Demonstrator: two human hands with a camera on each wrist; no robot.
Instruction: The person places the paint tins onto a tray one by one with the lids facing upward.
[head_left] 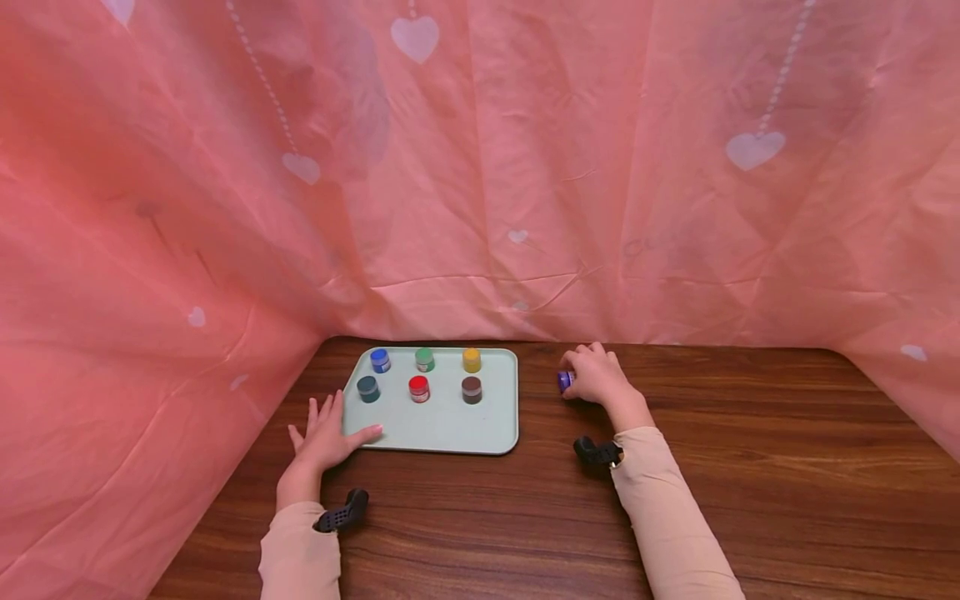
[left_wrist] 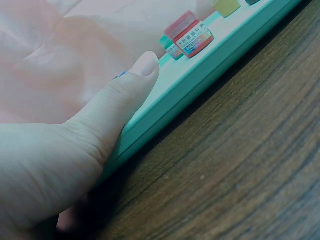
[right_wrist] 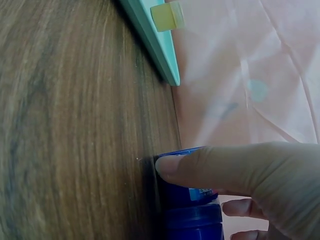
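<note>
The right hand [head_left: 600,379] grips a purple jar [head_left: 565,382] near the far edge of the surface [head_left: 465,525], right of the tray [head_left: 442,429]. The left hand [head_left: 324,442], fingers spread and grasping nothing, rests at the tray's near left corner. Six jars [head_left: 419,389] stand toward its far edge.

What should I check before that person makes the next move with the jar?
1. Right hand gripping the purple paint jar: ok.
2. Purple paint jar on the tray: not ok; it is to the tray's right.
3. Left hand at the tray: ok; it is at the near left corner.
4. Red paint jar and brown paint jar upright: ok.
5. Bare space on the tray: ok, nearer than those two.
6. Purple paint jar closed tightly: cannot tell; the right hand hides part.
</note>
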